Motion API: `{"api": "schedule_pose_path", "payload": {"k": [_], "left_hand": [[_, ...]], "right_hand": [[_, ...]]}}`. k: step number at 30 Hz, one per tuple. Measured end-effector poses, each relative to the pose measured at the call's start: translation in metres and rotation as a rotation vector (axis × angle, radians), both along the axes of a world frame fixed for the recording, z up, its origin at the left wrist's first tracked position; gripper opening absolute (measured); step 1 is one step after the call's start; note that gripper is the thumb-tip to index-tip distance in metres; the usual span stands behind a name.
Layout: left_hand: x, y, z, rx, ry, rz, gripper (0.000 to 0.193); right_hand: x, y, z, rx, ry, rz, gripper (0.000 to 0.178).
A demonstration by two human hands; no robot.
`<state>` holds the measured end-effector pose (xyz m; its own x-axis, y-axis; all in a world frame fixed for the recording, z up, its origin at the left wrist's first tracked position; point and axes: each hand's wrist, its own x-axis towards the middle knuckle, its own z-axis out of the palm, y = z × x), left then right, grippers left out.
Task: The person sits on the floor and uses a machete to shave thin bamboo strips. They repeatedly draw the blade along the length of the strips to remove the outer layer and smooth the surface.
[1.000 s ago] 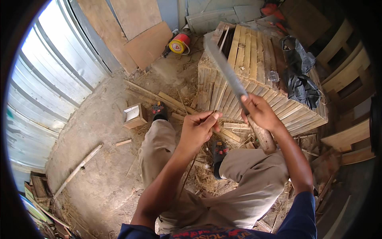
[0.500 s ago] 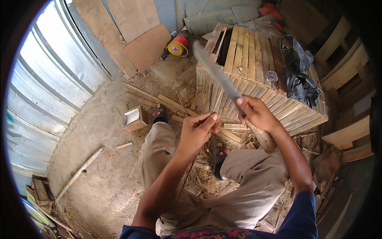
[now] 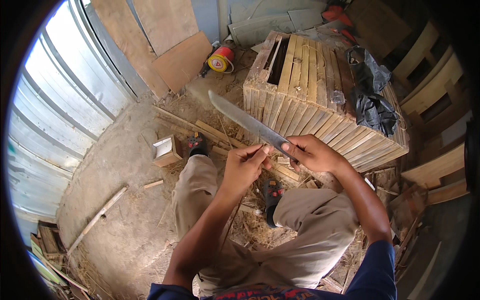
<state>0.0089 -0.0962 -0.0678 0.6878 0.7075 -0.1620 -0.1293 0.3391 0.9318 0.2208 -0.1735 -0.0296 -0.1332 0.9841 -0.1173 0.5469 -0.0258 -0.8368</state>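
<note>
My right hand (image 3: 314, 154) grips a machete (image 3: 245, 119), thumb on the blade's base. The long grey blade slants up and left, its lower part close to my left fingertips, and the handle is hidden by my hand. My left hand (image 3: 244, 169) is closed in a pinch, thumb against forefinger, on a thin brown strip (image 3: 233, 220) that trails down beside my left forearm. Whether the blade touches the strip, I cannot tell.
A slatted wooden crate (image 3: 305, 75) stands ahead right, with a black plastic bag (image 3: 372, 107) on it. On the floor lie a small wooden box (image 3: 167, 152), a pole (image 3: 97, 220), and wood scraps. A red and yellow container (image 3: 220, 60) stands by leaning boards (image 3: 182, 60).
My right hand has brought the machete down and left, so the blade lies flatter and nearer my left fingers. My left hand has barely moved and keeps its pinch.
</note>
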Motion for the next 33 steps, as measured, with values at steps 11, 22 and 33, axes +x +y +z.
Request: {"api": "schedule_pose_path", "payload": {"k": [11, 22, 33], "left_hand": [[0.007, -0.014, -0.003, 0.087, 0.004, -0.294, 0.027], [-0.007, 0.002, 0.003, -0.044, -0.050, -0.259, 0.024], [-0.001, 0.001, 0.001, 0.030, 0.011, -0.133, 0.027]], "right_hand": [[0.013, 0.019, -0.008, 0.144, 0.493, -0.501, 0.017], [0.040, 0.009, -0.018, 0.122, 0.320, -0.587, 0.048], [0.032, 0.006, -0.017, 0.204, 0.295, -0.570, 0.046]]}}
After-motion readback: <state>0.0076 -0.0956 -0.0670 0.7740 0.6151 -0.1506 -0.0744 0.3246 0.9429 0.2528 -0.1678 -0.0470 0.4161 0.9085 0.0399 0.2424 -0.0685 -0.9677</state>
